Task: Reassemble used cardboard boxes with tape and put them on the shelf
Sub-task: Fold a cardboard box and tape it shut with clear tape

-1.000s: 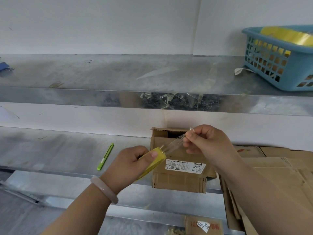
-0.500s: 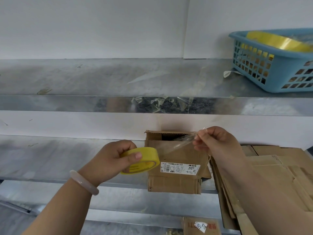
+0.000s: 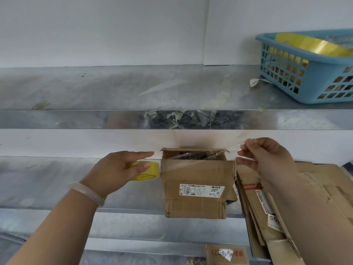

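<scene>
The right hand (image 3: 267, 157) pinches the end of a clear strip of tape (image 3: 219, 152) running leftward across the open brown cardboard box (image 3: 196, 180) on the grey metal shelf (image 3: 57, 180) to the yellow tape roll (image 3: 150, 172) gripped by the left hand (image 3: 116, 171).

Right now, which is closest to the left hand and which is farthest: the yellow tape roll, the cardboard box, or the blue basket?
Starting from the left hand, in the head view:
1. The yellow tape roll: right under the hand, touching it.
2. The cardboard box: next to the roll, on its right.
3. The blue basket: far off, up high on the right.
</scene>
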